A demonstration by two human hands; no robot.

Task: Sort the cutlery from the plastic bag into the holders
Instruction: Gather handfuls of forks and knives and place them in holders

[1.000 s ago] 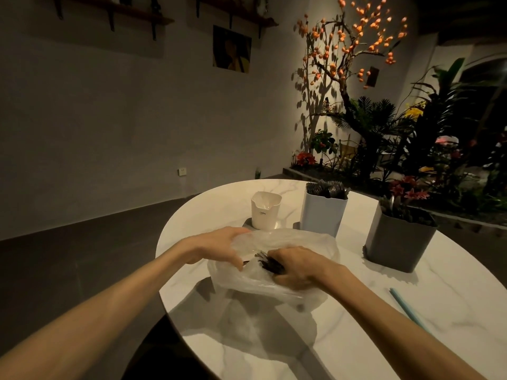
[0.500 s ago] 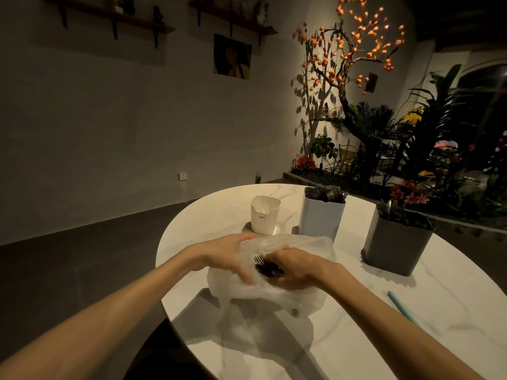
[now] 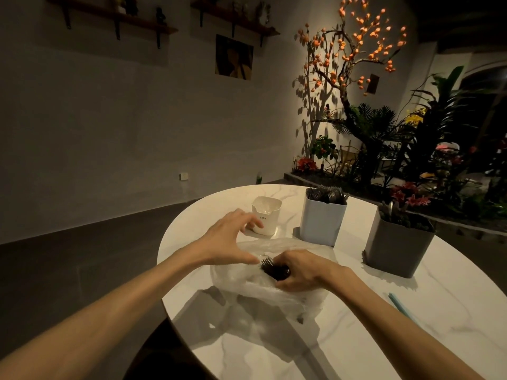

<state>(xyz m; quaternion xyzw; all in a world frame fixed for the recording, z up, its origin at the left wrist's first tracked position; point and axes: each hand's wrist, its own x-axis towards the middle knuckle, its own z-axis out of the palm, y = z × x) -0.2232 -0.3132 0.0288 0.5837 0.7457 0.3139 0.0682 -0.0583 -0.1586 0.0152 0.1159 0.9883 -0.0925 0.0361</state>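
The small white holder near the far edge of the worktop bears short dark lettering on its front wall, too small to read with certainty; it is a glossy, rounded-square cup with a notched rim. To its right stands a taller pale rectangular holder with matte walls, packed with dark cutlery, and further right, near the right edge, a grey rectangular holder of the same boxy shape. The worktop is a round slab of white marble-look stone with faint grey veins. At its near-left part lies the crumpled clear plastic bag, thin and wrinkled. The right hand curls its fingers round a bundle of black plastic forks at the bag's mouth, tines pointing left. The left hand hovers with fingers spread and lightly bent, its thumb at the bag's edge. A pale blue stick lies near the right edge.
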